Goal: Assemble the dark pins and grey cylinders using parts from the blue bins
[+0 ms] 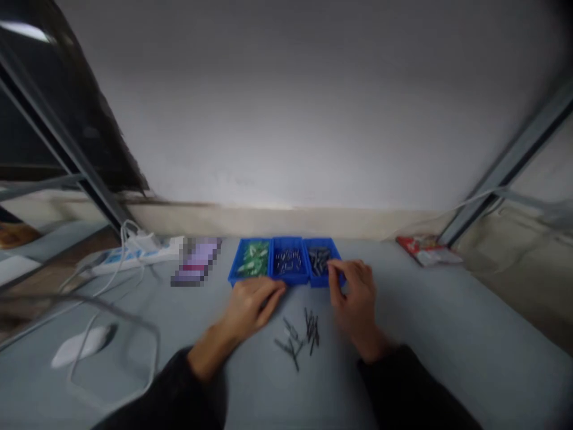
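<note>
Three blue bins stand side by side at the back of the desk. In the left bin (232, 276) lie green and whitish pieces (253, 258). Small shiny metal pieces (289, 261) are scattered in the middle bin (290, 279). Dark grey cylindrical pieces (319, 260) fill the right bin (320, 282). My left hand (254, 303) is closed at the front edge of the left and middle bins. My right hand (356, 295) pinches at the right bin's front right side. What either hand's fingertips hold, if anything, is too blurred to make out. Several thin dark rods (312, 329) lie between my forearms.
A white mouse (85, 346) and loose white cables (155, 352) lie at the left. Behind them are a power strip (147, 254) and a pixelated purple item (197, 261). A red and white packet (428, 249) rests at the back right. The wall (286, 149) rises behind the bins.
</note>
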### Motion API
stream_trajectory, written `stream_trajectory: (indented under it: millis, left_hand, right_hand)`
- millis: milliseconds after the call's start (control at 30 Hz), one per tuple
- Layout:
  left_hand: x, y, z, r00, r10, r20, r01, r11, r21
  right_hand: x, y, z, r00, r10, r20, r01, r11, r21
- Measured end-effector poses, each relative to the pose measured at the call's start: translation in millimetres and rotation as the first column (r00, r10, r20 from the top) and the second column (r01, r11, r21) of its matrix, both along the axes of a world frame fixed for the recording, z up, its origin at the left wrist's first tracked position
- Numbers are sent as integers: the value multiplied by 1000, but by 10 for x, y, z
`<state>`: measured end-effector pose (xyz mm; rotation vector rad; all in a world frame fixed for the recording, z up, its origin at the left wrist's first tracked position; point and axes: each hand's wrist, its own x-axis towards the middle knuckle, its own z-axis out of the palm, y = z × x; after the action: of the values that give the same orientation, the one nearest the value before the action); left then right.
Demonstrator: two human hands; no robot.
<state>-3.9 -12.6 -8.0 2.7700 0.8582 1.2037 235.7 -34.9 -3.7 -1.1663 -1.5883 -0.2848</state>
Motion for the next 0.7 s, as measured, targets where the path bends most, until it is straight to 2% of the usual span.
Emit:
stream_trajectory:
  millis: [100,200,300,367,533,700]
  left_hand:
    - [25,-20,-19,990,-18,-137,19,1000,3]
    - [65,-81,33,971,-85,-222,75,996,-55]
    - [64,-106,77,972,-113,-204,83,985,-149]
    - [43,-86,55,978,-94,-184,60,981,-185]
    - [42,-47,-22,968,-92,-234,43,978,-206]
    - [47,-70,26,987,-67,-149,32,972,-231]
  right_hand:
    - [28,48,-78,986,25,165,-19,999,-38]
    - [27,79,-96,994,25,108,-23,999,-25]
    - [15,76,-88,999,28,32,-27,1000,-11]
    - [10,66,-111,999,13,30,-13,1000,1]
    - [-13,51,-146,996,43,84,-36,997,-74]
    - [-26,24,-112,995,48,89,-46,998,-32]
